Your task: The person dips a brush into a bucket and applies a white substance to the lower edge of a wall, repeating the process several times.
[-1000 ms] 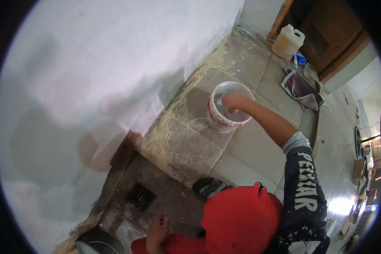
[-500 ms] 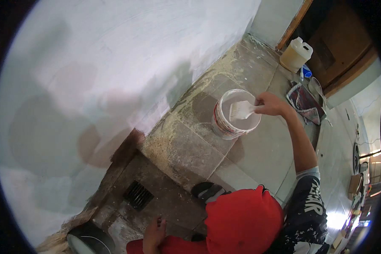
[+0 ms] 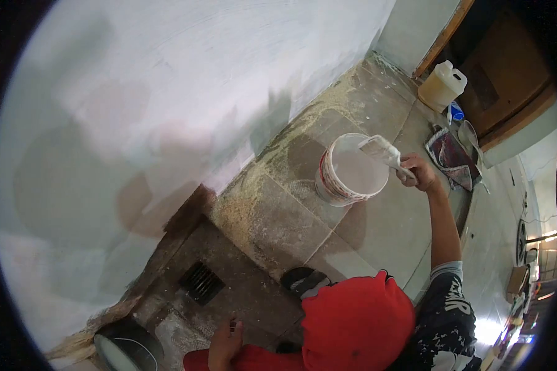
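My right hand [image 3: 419, 172] is closed round the handle of a wide paintbrush [image 3: 381, 150]. The brush's pale, coated bristles hang over the far right rim of a white bucket [image 3: 339, 188], and the hand is just outside that rim. Whitish paint [image 3: 359, 170] shows inside the bucket, which stands upright on the tiles with drips down its side. Low in the view, my left hand [image 3: 226, 343] rests near red cloth, its fingers loosely apart and a dark band on one finger. I see nothing held in it.
A partly painted white wall [image 3: 167, 80] runs along the left. A floor drain grate [image 3: 201, 283] and a dark bucket [image 3: 130, 349] are near it. A yellowish jug [image 3: 441, 86] and a crumpled rag [image 3: 450, 157] lie toward the doorway. Red cloth [image 3: 356, 328] blocks the lower middle.
My right hand has drawn the paintbrush up and to the right, from inside the bucket to over its rim. The left hand has stayed put. The view has shifted slightly.
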